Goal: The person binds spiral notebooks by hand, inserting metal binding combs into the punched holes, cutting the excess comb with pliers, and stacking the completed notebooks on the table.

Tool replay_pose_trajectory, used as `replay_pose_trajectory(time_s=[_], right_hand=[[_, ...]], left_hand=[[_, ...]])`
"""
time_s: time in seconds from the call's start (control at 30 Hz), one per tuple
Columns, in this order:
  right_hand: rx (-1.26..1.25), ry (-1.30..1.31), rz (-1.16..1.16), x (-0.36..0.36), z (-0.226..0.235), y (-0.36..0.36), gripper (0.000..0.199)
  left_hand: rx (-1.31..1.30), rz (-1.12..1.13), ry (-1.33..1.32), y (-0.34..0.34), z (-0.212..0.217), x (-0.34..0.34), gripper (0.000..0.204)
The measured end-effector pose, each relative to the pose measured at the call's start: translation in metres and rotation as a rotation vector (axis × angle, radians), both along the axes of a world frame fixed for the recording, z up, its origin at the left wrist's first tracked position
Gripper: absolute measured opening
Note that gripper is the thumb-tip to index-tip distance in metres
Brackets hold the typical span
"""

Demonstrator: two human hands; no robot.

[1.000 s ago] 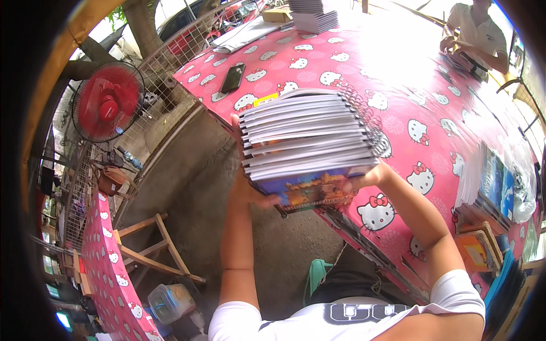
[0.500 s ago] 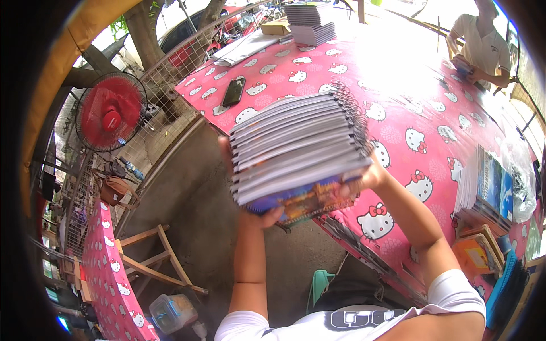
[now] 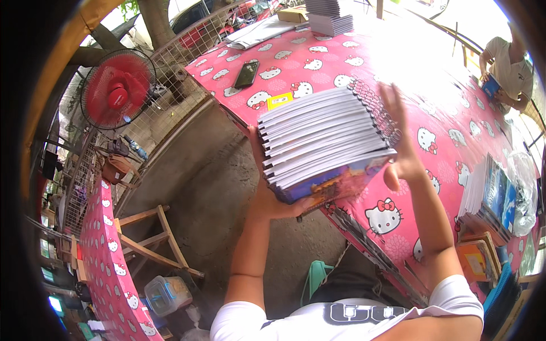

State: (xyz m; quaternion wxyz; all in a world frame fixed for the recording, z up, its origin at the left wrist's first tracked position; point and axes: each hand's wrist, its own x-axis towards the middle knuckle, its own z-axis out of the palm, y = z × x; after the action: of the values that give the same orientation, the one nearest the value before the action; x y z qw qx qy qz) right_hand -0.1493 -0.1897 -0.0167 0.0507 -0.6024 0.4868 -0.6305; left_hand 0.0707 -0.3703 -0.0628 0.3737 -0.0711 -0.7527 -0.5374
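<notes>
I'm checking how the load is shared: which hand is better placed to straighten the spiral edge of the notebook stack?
Probably the right hand: it lies open against the spiral-bound side of the notebook stack. The left hand sits beneath the stack bearing its weight, so it seems less free.

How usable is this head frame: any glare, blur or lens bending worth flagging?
Head view: sunlight blows out the far part of the pink table to near white; the stack of spiral notebooks is fairly sharp, with the left hand beneath and the right hand at its spiral edge; fisheye bends the table edge; a black vignette rings the frame.
</notes>
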Motion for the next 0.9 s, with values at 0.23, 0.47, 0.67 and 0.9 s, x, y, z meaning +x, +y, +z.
replay_pose_trajectory(time_s=[0.23,0.47,0.67,0.9], right_hand=[[-0.012,0.913,-0.392,0.091,0.154,-0.009,0.125],[0.634,0.791,-0.096,0.093,0.113,-0.07,0.12],[0.704,0.838,-0.13,0.088,0.089,-0.095,0.117],[0.701,0.873,-0.054,0.083,0.096,-0.081,0.118]], left_hand=[[0.051,0.159,-0.167,-0.005,-0.035,0.012,0.13],[0.15,0.061,-0.118,-0.001,-0.012,0.003,0.132],[0.157,0.056,-0.017,0.007,-0.013,-0.008,0.128],[0.096,0.077,-0.027,0.002,-0.017,-0.012,0.122]])
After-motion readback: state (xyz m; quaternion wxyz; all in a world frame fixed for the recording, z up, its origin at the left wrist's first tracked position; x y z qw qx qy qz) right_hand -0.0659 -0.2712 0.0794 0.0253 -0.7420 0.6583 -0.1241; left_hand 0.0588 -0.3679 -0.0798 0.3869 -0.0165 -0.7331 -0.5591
